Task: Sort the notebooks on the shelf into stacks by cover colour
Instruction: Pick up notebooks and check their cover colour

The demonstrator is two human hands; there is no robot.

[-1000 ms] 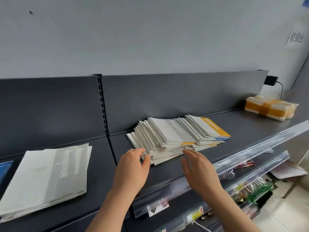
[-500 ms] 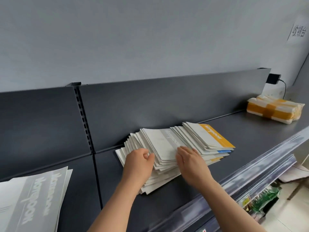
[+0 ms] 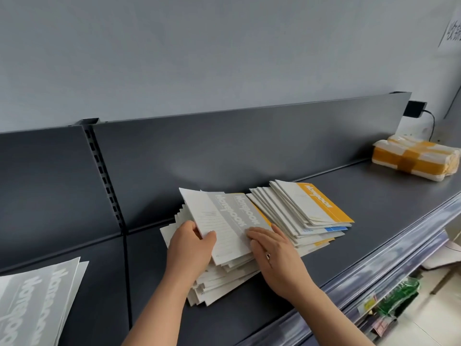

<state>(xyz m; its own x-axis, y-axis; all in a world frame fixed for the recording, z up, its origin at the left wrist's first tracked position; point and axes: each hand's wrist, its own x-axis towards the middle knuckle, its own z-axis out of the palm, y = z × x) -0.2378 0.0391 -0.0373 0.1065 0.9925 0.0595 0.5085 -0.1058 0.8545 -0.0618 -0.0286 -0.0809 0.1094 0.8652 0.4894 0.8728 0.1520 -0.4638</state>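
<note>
Left hand (image 3: 192, 245): I pinch the near-left edge of a grey notebook (image 3: 219, 228), thumb on its cover.
Right hand (image 3: 274, 250): flat, fingers straight, holding nothing. It presses on the covers just right of that notebook.
Just changed: a second ago both my hands were only reaching the near edge of the mixed pile (image 3: 282, 216). Now one grey cover is peeled up clear of the fan, tilted, with its far edge raised above the others.
Where the notebook is: at the left end of the pile and touching it, not yet carried off.
Mixed pile: fanned out on the shelf (image 3: 386, 208), with a yellow notebook (image 3: 321, 203) on top at the right end and a blue edge (image 3: 336, 229) showing lower down.
Grey stack (image 3: 37, 300): far to my left on the same shelf, well apart from the pile.
What it means: I judge one grey book is singled out and ready to go to the grey stack. Most of the sorting is still ahead.
Risk: loose covers beneath may slide along as I lift.
</note>
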